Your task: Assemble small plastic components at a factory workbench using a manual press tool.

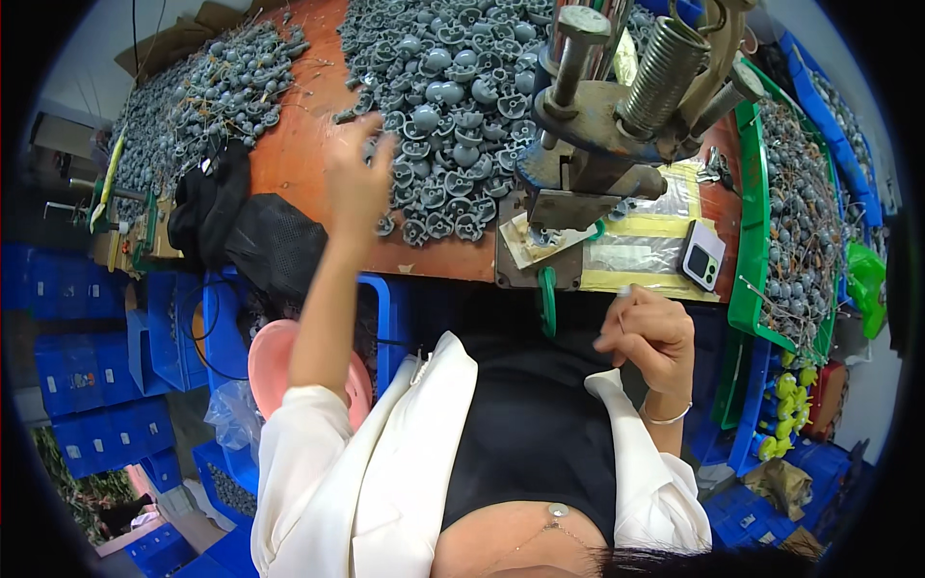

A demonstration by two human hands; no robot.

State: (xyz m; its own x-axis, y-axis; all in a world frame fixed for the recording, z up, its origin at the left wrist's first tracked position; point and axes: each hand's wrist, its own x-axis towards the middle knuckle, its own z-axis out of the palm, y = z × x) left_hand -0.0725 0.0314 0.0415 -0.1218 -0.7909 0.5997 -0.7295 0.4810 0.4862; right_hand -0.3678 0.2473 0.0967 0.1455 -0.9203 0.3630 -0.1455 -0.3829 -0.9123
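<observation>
My left hand is stretched over the left edge of a heap of small grey plastic half-round shells. It is smeared by motion, but its thumb and fingers look apart, with grey shells showing in the gap. My right hand is raised in front of the bench edge, its fingers curled together. A thin dark line shows at the fingertips; what they hold, if anything, is too small to make out. Between the hands stands a metal press with a thick coil spring. A green loop hangs from its base.
The orange bench carries another grey heap at far left. A phone lies on taped plastic sheeting. Right is a green tray of grey parts on wires. A black mesh bag and a pink stool are left.
</observation>
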